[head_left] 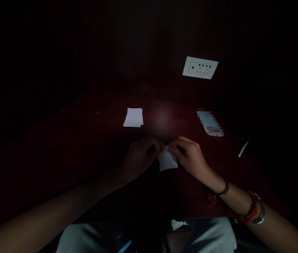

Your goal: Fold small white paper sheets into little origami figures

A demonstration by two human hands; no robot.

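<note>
A small white sheet of paper [168,161] hangs between my two hands over the dark red table, its upper edge pinched and its lower edge loose. My left hand [144,151] closes thumb and fingers on the upper left of the sheet. On the upper right, my right hand [190,154] grips it the same way, with the fingertips of both hands almost meeting. The paper looks crumpled or folded where the fingers press; the exact shape there is too small to tell. Past my left hand lies a stack of white paper sheets [133,117].
A phone [210,123] with a blurred screen lies right of centre on the table [85,147]. A narrow white paper strip [243,149] is farther right. The wall behind carries a white power socket [200,67]. Under the table edge, something white [178,224] shows between my knees.
</note>
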